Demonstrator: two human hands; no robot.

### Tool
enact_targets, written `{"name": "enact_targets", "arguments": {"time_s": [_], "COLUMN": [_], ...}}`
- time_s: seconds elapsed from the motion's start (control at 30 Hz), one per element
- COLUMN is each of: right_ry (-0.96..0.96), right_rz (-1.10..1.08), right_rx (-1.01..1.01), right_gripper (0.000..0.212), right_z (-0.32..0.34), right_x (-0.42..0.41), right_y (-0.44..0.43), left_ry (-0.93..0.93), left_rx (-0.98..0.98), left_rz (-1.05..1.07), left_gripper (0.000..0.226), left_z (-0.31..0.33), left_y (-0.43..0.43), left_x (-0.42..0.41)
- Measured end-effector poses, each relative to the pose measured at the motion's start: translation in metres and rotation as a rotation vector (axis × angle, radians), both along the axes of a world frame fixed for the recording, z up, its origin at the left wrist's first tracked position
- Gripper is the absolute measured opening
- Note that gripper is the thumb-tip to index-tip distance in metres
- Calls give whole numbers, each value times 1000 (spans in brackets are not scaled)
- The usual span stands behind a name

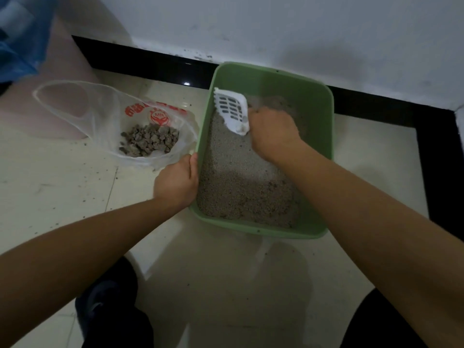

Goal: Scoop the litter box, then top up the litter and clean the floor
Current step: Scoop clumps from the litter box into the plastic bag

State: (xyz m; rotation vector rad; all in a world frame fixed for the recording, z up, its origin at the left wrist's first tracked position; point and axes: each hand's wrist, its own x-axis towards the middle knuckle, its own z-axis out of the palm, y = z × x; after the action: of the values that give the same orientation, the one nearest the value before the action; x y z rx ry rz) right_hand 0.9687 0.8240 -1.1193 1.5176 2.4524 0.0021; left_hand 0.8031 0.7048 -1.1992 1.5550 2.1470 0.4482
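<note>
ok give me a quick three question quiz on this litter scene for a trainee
1. True or false: the left hand grips the rim of the green plastic litter box.
2. The white slotted plastic scoop is held by: A the right hand, B the left hand, C nobody.
3. What lies in the clear plastic bag with red print?
Key: 1 true; 2 A; 3 grey-brown clumps.

A black baseboard (150, 64) lines the white wall (301, 33); blue plastic (20, 38) far left.
</note>
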Motion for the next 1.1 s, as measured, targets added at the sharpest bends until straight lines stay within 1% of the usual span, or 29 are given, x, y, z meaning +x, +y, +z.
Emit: {"name": "enact_targets", "arguments": {"time_s": [0.07,0.1,0.13,0.2,0.27,0.33,0.4,0.43,0.6,0.7,0.83,1.0,1.1], "right_ry": [-6,-33,-55,-86,-139,-260,-414,-455,-503,-485,-399,-178,20], "right_rz": [107,181,246,299,289,246,207,185,152,137,107,-56,-111], "right_rx": [-63,-96,-132,-166,-129,-115,-141,-162,-215,-237,-292,-453,-522], "right_gripper": [22,23,26,37,42,36,27,24,20,23,41,44,46], "right_z": [1,3,5,15,23,31,34,34,32,28,14,-24,-52], "right_x": [16,27,39,61,77,86,88,88,98,111,130,128,101], "right_y": [-16,-27,-37,-55,-65,-67,-69,-72,-87,-84,-71,-70,-78], "left_ry": [0,3,8,15,18,22,21,20,22,16,-5,-24,-38], "left_rx": [3,-2,-7,-5,-10,-17,-19,-17,-11,0,23,20,2], "left_rz": [-1,-2,-5,-8,-8,-11,-7,-5,-8,-4,1,-7,2], "left_gripper": [44,44,44,43,43,43,43,44,44,43,44,45,44], "left_z": [0,0,0,0,0,-1,-1,-1,-5,-5,-5,-5,-2], "left_y": [0,0,0,1,1,1,2,2,3,3,3,5,6], "left_x": [-1,-1,0,1,2,3,3,3,2,2,4,4,6]}}
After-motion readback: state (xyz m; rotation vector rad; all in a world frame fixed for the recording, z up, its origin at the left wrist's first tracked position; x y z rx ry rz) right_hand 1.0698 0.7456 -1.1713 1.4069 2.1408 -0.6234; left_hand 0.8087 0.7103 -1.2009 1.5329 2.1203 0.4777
